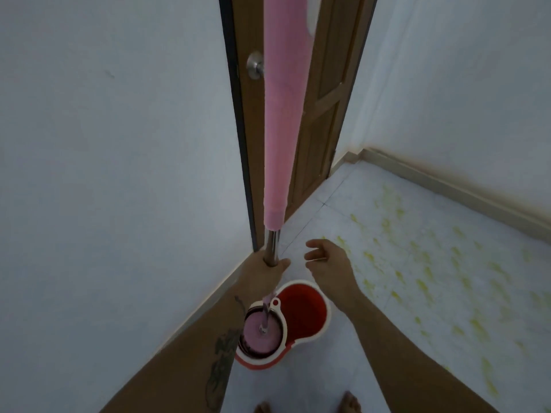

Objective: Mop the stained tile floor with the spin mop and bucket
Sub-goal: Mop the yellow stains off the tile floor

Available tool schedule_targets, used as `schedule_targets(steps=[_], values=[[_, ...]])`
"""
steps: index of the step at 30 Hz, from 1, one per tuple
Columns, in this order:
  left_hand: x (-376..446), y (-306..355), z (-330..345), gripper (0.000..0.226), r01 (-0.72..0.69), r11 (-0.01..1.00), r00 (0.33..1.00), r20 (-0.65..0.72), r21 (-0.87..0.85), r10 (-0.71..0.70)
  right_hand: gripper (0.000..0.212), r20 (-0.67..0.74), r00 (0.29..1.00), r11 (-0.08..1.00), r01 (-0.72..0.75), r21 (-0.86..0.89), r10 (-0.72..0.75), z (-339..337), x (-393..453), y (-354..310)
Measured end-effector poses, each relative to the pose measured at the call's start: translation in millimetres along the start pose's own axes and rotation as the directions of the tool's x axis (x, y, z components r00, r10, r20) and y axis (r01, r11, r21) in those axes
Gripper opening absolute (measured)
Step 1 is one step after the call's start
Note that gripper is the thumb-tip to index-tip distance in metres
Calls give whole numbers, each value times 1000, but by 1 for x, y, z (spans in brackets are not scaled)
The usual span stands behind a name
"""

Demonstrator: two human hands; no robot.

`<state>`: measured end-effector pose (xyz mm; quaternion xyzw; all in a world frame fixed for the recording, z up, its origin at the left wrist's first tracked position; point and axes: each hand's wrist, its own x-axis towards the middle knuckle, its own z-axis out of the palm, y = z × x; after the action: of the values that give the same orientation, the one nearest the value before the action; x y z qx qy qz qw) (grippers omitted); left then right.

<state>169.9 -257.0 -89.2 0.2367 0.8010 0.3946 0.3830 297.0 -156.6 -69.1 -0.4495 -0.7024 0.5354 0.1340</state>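
The spin mop stands upright with its pink handle (281,120) rising past the camera. My left hand (264,271) grips the steel shaft just below the pink sleeve. The mop's pink round head (259,333) sits in the spinner basket of the red bucket (307,308) with a white rim, on the floor by my feet. My right hand (328,263) hovers to the right of the shaft, fingers loosely curled, holding nothing. Yellow stains (423,263) speckle the pale tile floor to the right.
A brown wooden door (325,114) with a metal knob (255,67) stands ajar straight ahead. White walls close in on the left and right, with a beige skirting board (447,186) along the right wall. My bare toes (348,403) show at the bottom edge.
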Motion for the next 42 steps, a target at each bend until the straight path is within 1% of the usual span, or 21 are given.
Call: schedule_targets(steps=[2, 4, 6, 7, 9, 11, 14, 17, 19, 22, 25, 30, 34, 38, 40, 41, 42], values=[[-1, 0, 2, 30, -7, 1000, 1000, 18, -24, 7, 41, 29, 990, 989, 135, 52, -137, -20, -11, -44], [-4, 3, 6, 29, -10, 999, 1000, 21, -32, 11, 45, 136, 948, 957, 282, 64, -289, -32, -29, -88], [-7, 8, 12, 27, -17, 1000, 999, 35, -22, 18, 47, 218, 908, 933, 360, 30, -357, -35, -45, -119], [-9, 9, 14, 26, -25, 1000, 998, 51, -5, 25, 44, 219, 905, 929, 368, 26, -365, -34, -51, -127], [-14, 11, 15, 25, -48, 998, 994, 105, 45, 43, 34, 178, 915, 932, 358, 51, -361, -35, -60, -136], [-16, 13, 14, 22, -117, 990, 977, 191, 82, 100, 28, 152, 916, 928, 370, 40, -371, -44, -66, -140], [-19, 22, 11, 15, -221, 971, 940, 286, 89, 188, 27, 175, 911, 926, 377, 21, -375, -58, -72, -146], [-25, 38, 18, 15, -295, 952, 918, 299, 79, 260, 25, 144, 900, 912, 407, 60, -411, -79, -82, -154], [-32, 52, 27, 15, -347, 934, 908, 281, 85, 312, 22, 102, 884, 888, 445, 112, -456, -101, -91, -159], [-43, 76, 47, 18, -396, 916, 901, 221, 63, 374, 18, 57, 851, 846, 507, 163, -521, -143, -105, -161], [-55, 104, 74, 20, -434, 898, 887, 208, 68, 413, 16, 8, 824, 806, 551, 216, -566, -188, -117, -154], [-83, 157, 137, 16, -493, 862, 867, 156, 117, 474, 15, -61, 804, 740, 571, 357, -591, -272, -136, -130], [-97, 194, 192, 16, -525, 839, 849, 157, 144, 504, 10, -93, 794, 694, 575, 433, -600, -337, -148, -107], [-99, 222, 247, 16, -591, 784, 805, 194, 191, 560, 13, -196, 777, 649, 614, 451, -598, -394, -164, -81], [-93, 229, 273, 15, -613, 759, 790, 199, 221, 580, 10, -191, 787, 658, 600, 455, -586, -419, -172, -69], [-89, 231, 285, 14, -619, 750, 785, 201, 234, 585, 9, -181, 800, 688, 588, 426, -572, -430, -175, -63], [-85, 232, 296, 13, -623, 741, 783, 206, 252, 588, 9, -172, 813, 732, 578, 361, -557, -441, -177, -57]])
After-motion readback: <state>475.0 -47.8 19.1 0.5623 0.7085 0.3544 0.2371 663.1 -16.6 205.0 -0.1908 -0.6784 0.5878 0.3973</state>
